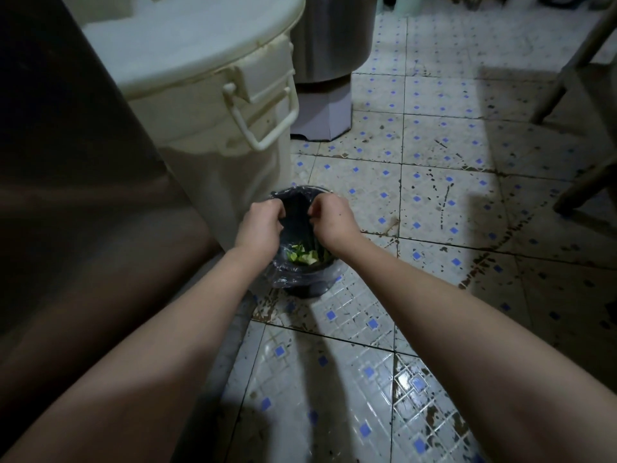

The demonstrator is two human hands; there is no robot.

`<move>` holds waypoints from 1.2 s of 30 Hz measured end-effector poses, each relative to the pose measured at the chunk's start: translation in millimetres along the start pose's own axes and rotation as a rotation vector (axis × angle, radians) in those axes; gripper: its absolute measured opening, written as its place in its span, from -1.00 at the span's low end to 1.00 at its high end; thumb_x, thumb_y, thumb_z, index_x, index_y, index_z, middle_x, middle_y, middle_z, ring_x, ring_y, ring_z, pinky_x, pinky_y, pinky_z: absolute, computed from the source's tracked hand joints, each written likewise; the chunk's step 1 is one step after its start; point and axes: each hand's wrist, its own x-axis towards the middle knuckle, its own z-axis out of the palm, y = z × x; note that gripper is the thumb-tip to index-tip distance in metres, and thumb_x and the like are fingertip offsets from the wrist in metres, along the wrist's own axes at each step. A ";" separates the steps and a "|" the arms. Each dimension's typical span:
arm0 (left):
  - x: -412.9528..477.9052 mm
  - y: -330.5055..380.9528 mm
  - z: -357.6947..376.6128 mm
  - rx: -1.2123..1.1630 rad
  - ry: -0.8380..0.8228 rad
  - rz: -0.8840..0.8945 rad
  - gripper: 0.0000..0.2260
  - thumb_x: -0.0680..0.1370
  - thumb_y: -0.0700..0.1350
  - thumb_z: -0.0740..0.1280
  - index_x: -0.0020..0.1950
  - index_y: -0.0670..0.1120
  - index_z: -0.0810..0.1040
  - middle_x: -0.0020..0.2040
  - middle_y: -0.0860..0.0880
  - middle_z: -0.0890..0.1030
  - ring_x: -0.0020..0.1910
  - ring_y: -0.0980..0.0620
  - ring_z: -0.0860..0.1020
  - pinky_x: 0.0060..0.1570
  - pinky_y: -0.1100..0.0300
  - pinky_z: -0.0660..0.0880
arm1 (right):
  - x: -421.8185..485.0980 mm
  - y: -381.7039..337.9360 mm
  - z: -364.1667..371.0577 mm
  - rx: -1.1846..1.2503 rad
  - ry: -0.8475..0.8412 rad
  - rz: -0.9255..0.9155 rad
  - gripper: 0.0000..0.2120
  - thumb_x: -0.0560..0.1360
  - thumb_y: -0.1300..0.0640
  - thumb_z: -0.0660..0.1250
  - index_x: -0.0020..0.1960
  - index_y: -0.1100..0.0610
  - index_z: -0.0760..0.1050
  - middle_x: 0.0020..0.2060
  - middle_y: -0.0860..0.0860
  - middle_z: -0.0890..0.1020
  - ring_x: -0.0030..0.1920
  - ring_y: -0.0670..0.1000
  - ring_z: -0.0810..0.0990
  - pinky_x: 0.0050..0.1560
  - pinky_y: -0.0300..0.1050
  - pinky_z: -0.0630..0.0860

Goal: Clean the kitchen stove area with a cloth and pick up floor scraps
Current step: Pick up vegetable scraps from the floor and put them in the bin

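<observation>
Fingers (279,208) curled, left hand (262,227) and right hand (329,219) grip bin liner (297,223).

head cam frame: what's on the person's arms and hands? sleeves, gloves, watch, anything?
Nothing worn that shows. Left hand and right hand are ungloved, no rings, no watch or band at either wrist. Both forearms are bare to the frame edge, so no sleeves in view. Dim light could hide small marks.

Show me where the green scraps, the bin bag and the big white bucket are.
green scraps (303,257): head view, middle of the pile inside the bag.
bin bag (283,278): head view, crumpled plastic folded over the near side.
white bucket (207,135): head view, side wall below the lid.
</observation>
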 end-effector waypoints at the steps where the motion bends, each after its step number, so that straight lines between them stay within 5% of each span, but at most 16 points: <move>1: -1.0 -0.4 -1.0 -0.001 0.000 -0.017 -0.85 0.42 -0.33 0.36 -0.05 -0.17 0.52 -0.15 -0.19 0.59 -0.15 -0.20 0.56 -0.10 -0.02 0.54 | -0.3 -1.8 0.8 0.009 0.005 0.004 -0.80 0.45 0.34 0.28 -0.22 0.05 0.44 -0.16 0.04 0.57 -0.09 0.08 0.55 -0.05 -0.05 0.52; 12: -11.6 -0.8 -10.5 0.298 -0.032 -0.025 -0.78 0.55 -0.29 0.21 0.14 -0.08 0.50 0.07 -0.16 0.59 0.08 -0.20 0.54 -0.15 0.08 0.36 | -3.2 -19.1 6.3 -0.148 0.039 0.022 -0.94 0.50 0.18 0.30 -0.04 0.11 0.53 -0.08 0.08 0.62 -0.03 0.14 0.57 -0.07 -0.02 0.48; 20: -15.8 0.4 -6.7 0.471 -0.095 -0.003 -0.68 0.52 -0.21 0.29 0.27 -0.12 0.39 0.22 -0.17 0.46 0.21 -0.18 0.44 0.12 -0.01 0.40 | -8.9 -21.1 9.4 -0.376 0.011 -0.044 -0.84 0.51 0.18 0.26 0.09 0.09 0.51 0.05 0.09 0.59 0.13 0.15 0.48 0.19 0.04 0.33; 25: -19.2 2.3 -7.7 0.474 -0.154 -0.031 -0.67 0.52 -0.21 0.27 0.27 -0.13 0.37 0.25 -0.17 0.42 0.24 -0.18 0.41 0.15 0.00 0.37 | -15.3 -19.0 10.0 -0.367 0.005 0.007 -0.77 0.51 0.17 0.27 0.16 0.10 0.51 0.12 0.09 0.57 0.22 0.15 0.43 0.37 0.10 0.23; 36: -21.7 2.8 -10.0 0.406 -0.126 -0.064 -0.74 0.55 -0.19 0.21 0.24 -0.13 0.39 0.22 -0.16 0.43 0.21 -0.17 0.42 0.11 0.01 0.37 | -25.5 -42.5 27.8 -0.309 -0.086 0.113 -0.76 0.51 0.14 0.26 0.17 0.08 0.46 0.18 0.11 0.51 0.29 0.19 0.34 0.42 0.26 0.01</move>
